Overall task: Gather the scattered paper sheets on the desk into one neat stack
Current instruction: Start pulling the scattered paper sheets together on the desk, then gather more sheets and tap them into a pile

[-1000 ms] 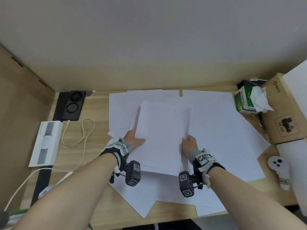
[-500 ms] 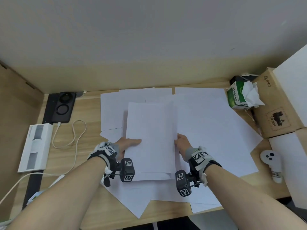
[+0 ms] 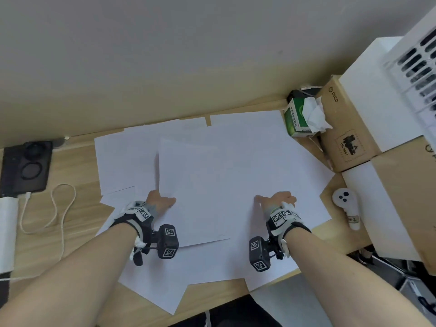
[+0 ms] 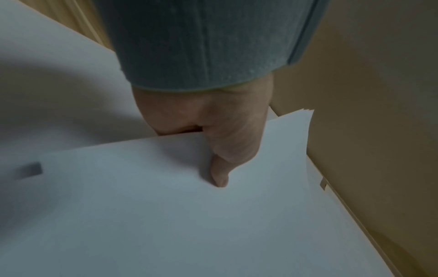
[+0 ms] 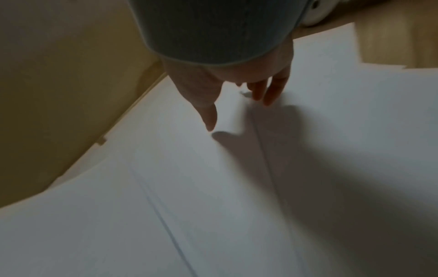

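Note:
Several white paper sheets (image 3: pixel 271 161) lie overlapping across the wooden desk (image 3: pixel 77 208). A small gathered stack (image 3: pixel 191 192) rests on top at the middle. My left hand (image 3: pixel 162 201) pinches the stack's left edge, thumb on top (image 4: pixel 220 176) and fingers hidden under the paper (image 4: pixel 166 215). My right hand (image 3: pixel 278 199) is off the stack, to its right, fingers spread and straight, fingertips (image 5: pixel 267 99) touching a loose sheet (image 5: pixel 331 131).
A green tissue box (image 3: pixel 297 119), cardboard boxes (image 3: pixel 346 128) and white boxes stand at the right. A white controller (image 3: pixel 346 208) lies by the right desk edge. A black charger (image 3: pixel 26 168), a white cable (image 3: pixel 56 208) and a white box sit at the left. Wall behind.
My right hand has let go of the stack's right edge and moved right onto a loose sheet. The left hand still holds the stack, and the head view has shifted.

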`<state>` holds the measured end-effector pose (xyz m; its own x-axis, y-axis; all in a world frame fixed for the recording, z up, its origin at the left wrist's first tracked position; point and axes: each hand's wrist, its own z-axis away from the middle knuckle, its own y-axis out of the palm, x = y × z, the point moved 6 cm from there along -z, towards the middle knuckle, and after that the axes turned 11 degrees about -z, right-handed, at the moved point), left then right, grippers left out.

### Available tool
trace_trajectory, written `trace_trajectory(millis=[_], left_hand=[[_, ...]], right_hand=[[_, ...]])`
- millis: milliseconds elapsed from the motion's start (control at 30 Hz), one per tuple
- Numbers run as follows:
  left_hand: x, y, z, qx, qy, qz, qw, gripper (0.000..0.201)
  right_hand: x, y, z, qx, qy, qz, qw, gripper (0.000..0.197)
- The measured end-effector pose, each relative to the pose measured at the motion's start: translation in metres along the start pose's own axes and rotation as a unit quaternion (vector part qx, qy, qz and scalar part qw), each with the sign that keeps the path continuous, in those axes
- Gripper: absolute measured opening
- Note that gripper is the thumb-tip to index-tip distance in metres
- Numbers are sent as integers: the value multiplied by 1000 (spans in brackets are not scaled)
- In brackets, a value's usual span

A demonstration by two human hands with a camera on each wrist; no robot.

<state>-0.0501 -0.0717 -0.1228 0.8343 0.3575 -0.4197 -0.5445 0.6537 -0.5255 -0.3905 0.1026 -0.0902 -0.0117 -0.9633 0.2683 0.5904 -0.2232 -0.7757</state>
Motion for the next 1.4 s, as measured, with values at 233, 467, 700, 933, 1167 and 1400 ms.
trace_trajectory(millis=[233, 467, 700, 933, 1167, 1400], left_hand=[[-2, 10, -7, 4, -11, -62, 998, 32], [-4, 10, -11, -4, 11, -75, 997, 29], [-4, 10, -6, -22, 18, -46, 999, 25], [-1, 10, -7, -23, 11, -76, 997, 17], [-1, -12, 2, -54, -2, -96, 994, 8], [11, -52, -3, -153, -47, -76, 984, 38]], right_hand=[[-26, -1, -12, 4, 58, 24, 998, 84], [-26, 3, -14, -23, 41, -34, 998, 79], [-14, 12, -10, 9, -67, -11, 998, 27], [-8, 24, -12, 23, -100, -195, 976, 60], [-6, -23, -8, -53, -133, -269, 952, 35], [16, -60, 2, -110, -166, -309, 930, 36]])
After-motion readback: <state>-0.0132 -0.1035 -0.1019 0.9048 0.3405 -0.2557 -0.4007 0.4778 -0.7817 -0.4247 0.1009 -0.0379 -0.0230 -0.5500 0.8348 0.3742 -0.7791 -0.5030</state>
